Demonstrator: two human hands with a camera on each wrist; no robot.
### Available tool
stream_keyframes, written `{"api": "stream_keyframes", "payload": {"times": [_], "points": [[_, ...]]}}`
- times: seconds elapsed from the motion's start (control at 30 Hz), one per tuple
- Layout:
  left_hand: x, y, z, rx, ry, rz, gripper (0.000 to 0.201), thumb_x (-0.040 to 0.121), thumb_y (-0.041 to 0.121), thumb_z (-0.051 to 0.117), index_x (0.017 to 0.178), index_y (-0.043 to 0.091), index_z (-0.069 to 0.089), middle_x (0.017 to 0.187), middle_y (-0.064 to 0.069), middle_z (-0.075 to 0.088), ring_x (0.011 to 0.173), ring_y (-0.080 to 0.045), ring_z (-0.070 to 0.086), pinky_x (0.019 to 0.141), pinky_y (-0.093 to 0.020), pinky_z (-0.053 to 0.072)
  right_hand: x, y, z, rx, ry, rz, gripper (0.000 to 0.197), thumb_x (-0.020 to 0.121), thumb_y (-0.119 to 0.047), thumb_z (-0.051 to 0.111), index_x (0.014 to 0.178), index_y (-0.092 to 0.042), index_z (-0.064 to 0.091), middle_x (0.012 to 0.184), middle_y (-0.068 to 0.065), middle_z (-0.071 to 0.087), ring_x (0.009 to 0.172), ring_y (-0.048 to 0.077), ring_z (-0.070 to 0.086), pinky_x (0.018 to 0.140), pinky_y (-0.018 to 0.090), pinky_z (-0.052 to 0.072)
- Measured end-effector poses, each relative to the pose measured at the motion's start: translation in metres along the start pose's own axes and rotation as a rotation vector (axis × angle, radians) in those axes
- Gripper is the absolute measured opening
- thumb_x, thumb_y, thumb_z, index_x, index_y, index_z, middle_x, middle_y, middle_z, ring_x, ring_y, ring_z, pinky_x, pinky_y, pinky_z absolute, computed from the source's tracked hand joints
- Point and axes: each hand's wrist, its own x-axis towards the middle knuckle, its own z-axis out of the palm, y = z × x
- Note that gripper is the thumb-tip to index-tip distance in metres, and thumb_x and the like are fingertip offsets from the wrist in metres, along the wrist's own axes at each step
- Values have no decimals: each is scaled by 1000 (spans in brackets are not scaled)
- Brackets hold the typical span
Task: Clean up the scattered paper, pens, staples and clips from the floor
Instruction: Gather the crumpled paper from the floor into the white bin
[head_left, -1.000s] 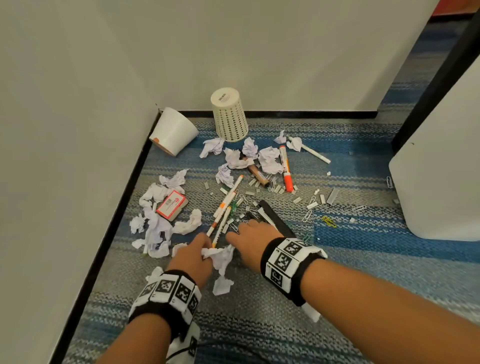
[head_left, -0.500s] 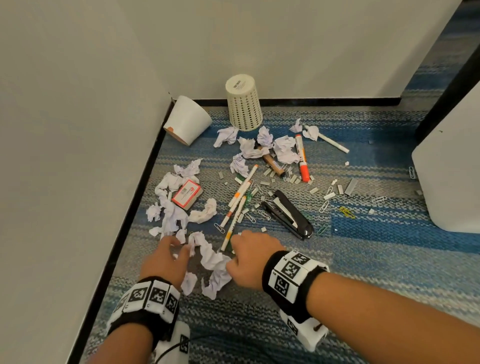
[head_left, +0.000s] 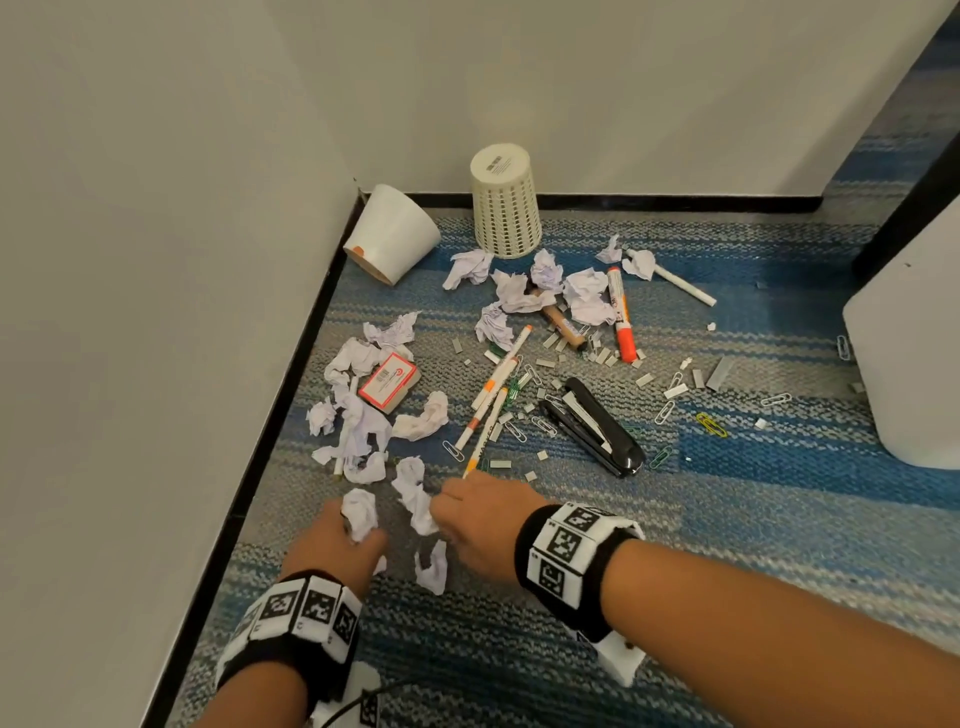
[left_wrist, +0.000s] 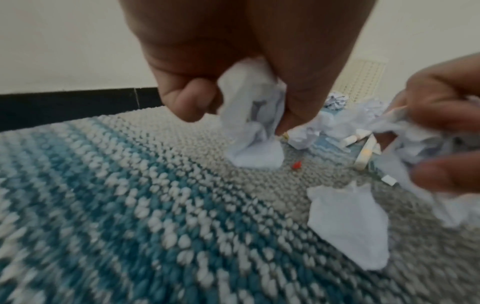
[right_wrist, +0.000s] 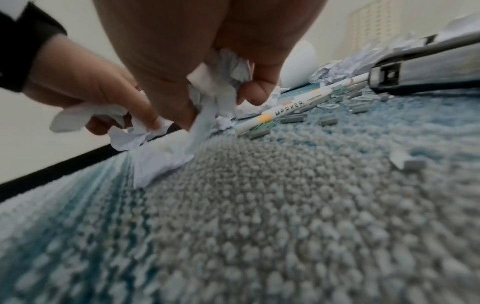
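Note:
Crumpled white paper, pens, staples and paper clips lie scattered over the blue-grey carpet (head_left: 727, 519). My left hand (head_left: 343, 540) grips a crumpled paper ball (head_left: 360, 512), seen close in the left wrist view as a paper ball (left_wrist: 252, 115) between thumb and fingers. My right hand (head_left: 467, 519) pinches another crumpled paper strip (head_left: 415, 499), which hangs from its fingers down to the carpet as a paper strip (right_wrist: 215, 98). One more paper scrap (head_left: 432, 566) lies loose between the wrists. A white marker (head_left: 485, 428) points at the right hand.
A black stapler (head_left: 592, 426) lies right of the markers. An upturned cream mesh basket (head_left: 504, 202) and a tipped white cup (head_left: 392, 234) stand at the back wall. A staple box (head_left: 388, 382) sits among papers at left. A white bin (head_left: 914, 353) stands at right.
Both hands have pulled back toward me from the stapler and pens. The left hand now grips a paper ball, the right pinches a paper strip, and one scrap stays on the carpet.

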Motion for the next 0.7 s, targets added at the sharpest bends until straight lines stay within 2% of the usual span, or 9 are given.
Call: {"api": "stream_keyframes", "payload": {"times": [0.07,0.17,0.23,0.33,0.4,0.47,0.53,0.6,0.7], "points": [[-3,12,-6,-116,58,15,45,82,16,58,122,10,39,108,-23,59,92,-37,55,77,-36,40,-12,4,-6,118,83,51,31,87,-20,46,118,-22,38,115,7,48,102,28,46,82,43,48],[-13,41,-15,-192,113,144,72,84,13,57,144,19,17,126,-23,53,107,-41,55,89,-40,41,-29,11,-17,213,145,124,61,87,-24,44,141,-36,17,113,8,47,99,30,49,82,43,47],[-22,65,-20,-156,102,234,61,89,22,53,142,28,24,121,-21,58,105,-38,57,87,-37,42,-41,17,-28,224,229,195,60,90,-25,42,145,-32,18,114,8,44,99,30,50,81,36,43],[-36,108,-25,-202,101,387,47,91,33,52,135,22,38,125,-15,58,110,-31,56,89,-31,38,-66,25,-55,274,440,308,37,92,-30,41,128,-23,47,112,3,46,100,26,52,84,34,43],[-49,141,-29,-267,128,480,41,91,35,51,128,18,44,120,-12,58,110,-29,54,86,-31,37,-86,31,-77,270,610,368,26,93,-33,43,111,-19,55,104,1,51,95,21,52,84,35,44],[-63,174,-33,-362,154,524,23,92,35,50,111,22,45,100,-4,59,96,-26,55,77,-29,34,-107,38,-100,266,771,401,24,94,-36,44,104,-19,56,95,-2,50,88,17,50,79,31,42],[-77,209,-38,-471,161,547,16,92,35,49,102,26,42,87,7,55,90,-22,53,77,-30,36,-129,46,-124,268,930,408,23,95,-39,41,97,-20,55,91,-3,49,83,14,47,73,28,37],[-95,244,-42,-562,153,614,21,89,33,53,104,27,41,87,11,54,86,-19,55,78,-33,45,-155,53,-147,232,1089,412,20,96,-39,38,87,-24,48,85,-5,47,78,13,44,68,26,30],[-131,298,-51,-663,110,761,32,84,27,61,105,27,36,86,13,51,75,-1,52,65,-19,42,-200,59,-179,183,1300,441,23,97,-38,37,91,-20,51,85,-6,46,77,8,40,65,21,25]]}}
